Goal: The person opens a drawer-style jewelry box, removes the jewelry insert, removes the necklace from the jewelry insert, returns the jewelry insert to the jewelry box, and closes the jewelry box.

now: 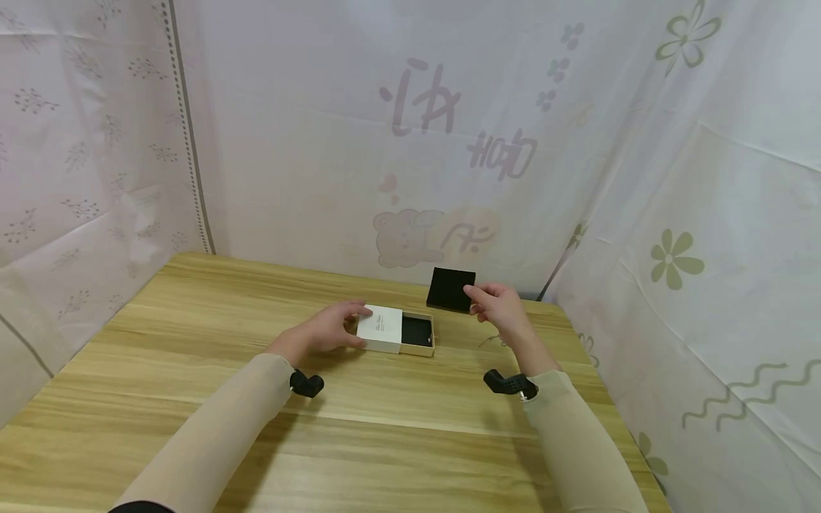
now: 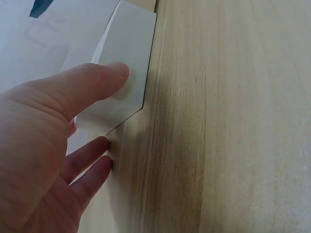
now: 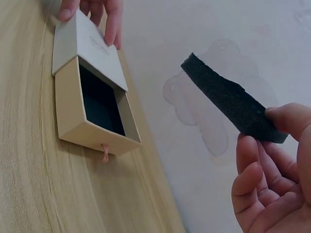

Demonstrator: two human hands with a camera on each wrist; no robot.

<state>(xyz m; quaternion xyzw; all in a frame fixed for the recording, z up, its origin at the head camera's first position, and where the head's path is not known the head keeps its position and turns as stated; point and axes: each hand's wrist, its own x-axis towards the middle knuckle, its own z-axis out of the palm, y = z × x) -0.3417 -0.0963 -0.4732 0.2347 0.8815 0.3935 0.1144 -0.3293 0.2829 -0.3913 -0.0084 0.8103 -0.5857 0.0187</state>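
A white drawer-style gift box (image 1: pixel 381 329) lies on the table, its cream inner tray (image 3: pixel 70 111) partly slid out to the right. My left hand (image 1: pixel 326 329) grips the box's white sleeve at its left end; the thumb presses the near side wall in the left wrist view. Dark lining shows inside the tray, and a small pink ribbon tab (image 3: pixel 105 153) hangs from its front. Up and to the right of the box, my right hand (image 1: pixel 502 311) pinches a thin black foam pad (image 1: pixel 449 289) by its edge, tilted and held above the table.
A thin silvery chain (image 1: pixel 494 339) lies on the wooden table (image 1: pixel 359 434) beneath the right hand. Printed cloth curtains (image 1: pixel 308 142) hang behind the table and on both sides. A dark wrist camera (image 1: pixel 507 382) sits on the right wrist.
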